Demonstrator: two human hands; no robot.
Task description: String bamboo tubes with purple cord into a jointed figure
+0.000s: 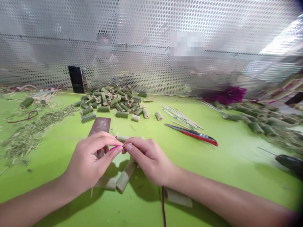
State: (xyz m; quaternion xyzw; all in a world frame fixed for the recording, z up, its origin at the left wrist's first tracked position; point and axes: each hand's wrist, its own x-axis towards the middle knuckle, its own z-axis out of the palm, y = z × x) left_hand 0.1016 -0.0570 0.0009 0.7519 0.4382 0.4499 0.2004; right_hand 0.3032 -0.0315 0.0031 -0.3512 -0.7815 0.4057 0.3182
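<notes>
My left hand (86, 160) pinches a thin magenta cord (114, 147) between thumb and forefinger. Fingertips almost touching it, my right hand (153, 162) is closed in a pinch at the same spot; the cord seems to run into it, though the fingers hide most of it. Beneath both hands lie pale, peeled bamboo pieces, among them a slanted bamboo tube (126, 176) and another bamboo tube (107, 183) partly under my left hand. A flat brown block (100, 125) sits just beyond my left hand. From below my right wrist a dark purple cord (163, 205) trails toward me.
Short green bamboo pieces (115, 100) are heaped near the perforated metal screen (146, 28), beside an upright phone (77, 80). A red-and-black utility knife (197, 136) and thin sticks (182, 117) lie to the right. Shavings (40, 127) spread leftward; a black-handled pointed tool (287, 162) lies far right.
</notes>
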